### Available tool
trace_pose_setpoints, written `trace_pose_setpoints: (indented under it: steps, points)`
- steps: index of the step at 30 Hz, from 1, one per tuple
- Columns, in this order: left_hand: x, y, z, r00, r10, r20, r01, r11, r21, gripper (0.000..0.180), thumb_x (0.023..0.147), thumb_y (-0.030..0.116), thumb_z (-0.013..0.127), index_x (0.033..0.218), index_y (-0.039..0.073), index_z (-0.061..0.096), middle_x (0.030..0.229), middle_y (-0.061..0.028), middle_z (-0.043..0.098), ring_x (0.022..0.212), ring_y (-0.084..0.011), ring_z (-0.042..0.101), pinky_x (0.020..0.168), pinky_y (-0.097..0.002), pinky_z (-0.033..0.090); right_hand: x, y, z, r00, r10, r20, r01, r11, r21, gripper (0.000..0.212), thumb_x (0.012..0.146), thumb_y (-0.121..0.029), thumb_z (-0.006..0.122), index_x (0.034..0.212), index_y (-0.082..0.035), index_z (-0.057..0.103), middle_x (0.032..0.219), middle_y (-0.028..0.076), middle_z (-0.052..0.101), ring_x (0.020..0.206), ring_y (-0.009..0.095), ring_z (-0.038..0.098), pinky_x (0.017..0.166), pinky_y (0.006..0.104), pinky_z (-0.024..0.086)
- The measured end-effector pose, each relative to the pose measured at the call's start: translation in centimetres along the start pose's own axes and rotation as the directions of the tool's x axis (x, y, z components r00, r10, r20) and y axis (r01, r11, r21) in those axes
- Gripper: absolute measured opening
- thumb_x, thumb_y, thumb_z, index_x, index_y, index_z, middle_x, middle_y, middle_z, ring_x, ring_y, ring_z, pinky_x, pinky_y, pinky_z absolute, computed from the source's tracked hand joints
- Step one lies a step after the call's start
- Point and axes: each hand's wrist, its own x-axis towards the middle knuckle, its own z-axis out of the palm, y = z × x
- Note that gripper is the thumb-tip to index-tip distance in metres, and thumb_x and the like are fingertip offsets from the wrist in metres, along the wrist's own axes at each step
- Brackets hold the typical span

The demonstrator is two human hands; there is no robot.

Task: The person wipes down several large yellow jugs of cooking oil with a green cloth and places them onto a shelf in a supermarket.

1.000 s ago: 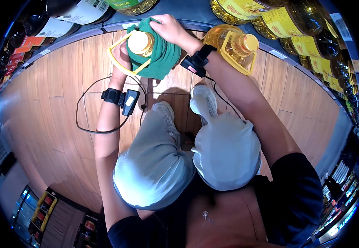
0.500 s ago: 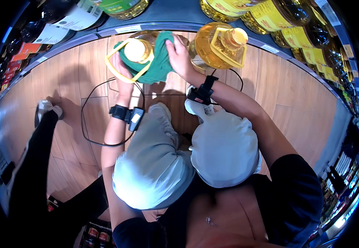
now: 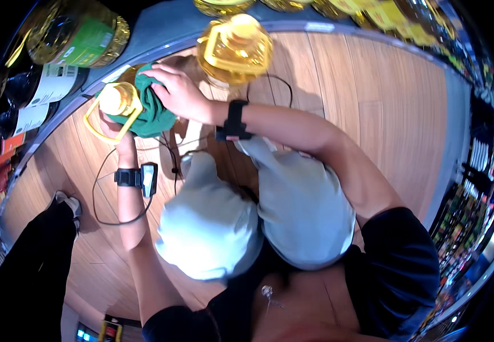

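Note:
A large oil bottle [image 3: 115, 100] with a yellow cap and carry handle stands on the floor against the shelf. My left hand [image 3: 123, 139] grips it from the near left side; its fingers are mostly hidden behind the handle. A green cloth [image 3: 154, 111] is bunched around the bottle's right side. My right hand [image 3: 179, 94] holds the cloth against the bottle, with its fingers stretched over the upper folds. To the right stands another big bottle of golden oil [image 3: 230, 54], also with a yellow handle, apart from both hands.
The shelf edge [image 3: 292, 29] curves along the far side, with a green-labelled oil bottle [image 3: 84, 43] and dark bottles at left. Thin black cables loop near my wrists. Another person's shoe [image 3: 67, 205] and dark-trousered leg are on the wooden floor [image 3: 383, 131] at left.
The view has turned, so both oil bottles appear farther left. My right hand has shifted on the cloth, its fingers now reaching over the top folds. My left hand stays on the bottle.

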Motion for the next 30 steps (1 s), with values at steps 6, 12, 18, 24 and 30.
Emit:
trace_pose_setpoints:
  steps: [6,12,18,24,30]
  points:
    - [-1.2,-0.3,0.3,0.999,-0.015,-0.041,0.019,0.993,0.115,0.047,0.098,0.031,0.034,0.132,-0.002,0.035,0.129,-0.0152,0.043,0.116,-0.0228,0.043,0.098,-0.0357,0.035,-0.6,0.2,-3.6,0.871,0.483,0.089,-0.489,0.87,0.066,0.02,0.085,-0.008,0.05,0.1,-0.003,0.062,0.08,0.016,0.064,0.069,0.025,0.063,0.064,0.033,0.049]
    - [-0.6,-1.5,-0.5,0.81,-0.57,0.142,0.552,0.658,-0.512,0.056,0.094,0.048,0.034,0.134,0.008,0.037,0.133,-0.0135,0.043,0.119,-0.0237,0.046,0.098,-0.0389,0.041,0.5,0.5,-3.0,0.939,0.34,0.047,-0.343,0.937,0.072,0.027,0.088,-0.015,0.048,0.111,-0.004,0.058,0.094,0.017,0.065,0.087,0.03,0.063,0.079,0.0358,0.049]
    - [-0.7,0.3,1.5,0.806,-0.569,0.163,0.575,0.686,-0.446,0.054,0.094,0.047,0.036,0.132,0.008,0.039,0.13,-0.0129,0.045,0.116,-0.023,0.048,0.096,-0.038,0.042,1.5,3.8,-1.6,0.91,0.366,0.195,-0.384,0.921,0.063,0.037,0.089,-0.023,0.046,0.122,-0.007,0.051,0.125,0.018,0.051,0.114,0.032,0.05,0.093,0.038,0.041]
    - [-0.2,1.4,2.7,0.837,-0.518,0.177,0.541,0.739,-0.401,0.052,0.094,0.045,0.037,0.13,0.007,0.041,0.128,-0.0124,0.047,0.113,-0.0224,0.05,0.094,-0.0372,0.044,-0.3,3.6,-1.5,0.943,0.334,0.012,-0.334,0.939,0.081,0.039,0.088,-0.02,0.046,0.124,-0.004,0.045,0.12,0.019,0.046,0.116,0.034,0.043,0.097,0.0403,0.036]
    - [0.7,3.0,5.4,0.806,-0.529,0.263,0.591,0.706,-0.391,0.05,0.094,0.044,0.039,0.127,0.007,0.043,0.126,-0.0118,0.049,0.111,-0.0217,0.052,0.092,-0.0363,0.046,-1.1,0.5,-6.3,0.878,0.479,-0.011,-0.477,0.876,0.078,0.041,0.093,-0.021,0.039,0.131,-0.006,0.037,0.138,0.023,0.033,0.126,0.038,0.036,0.102,0.0411,0.034]
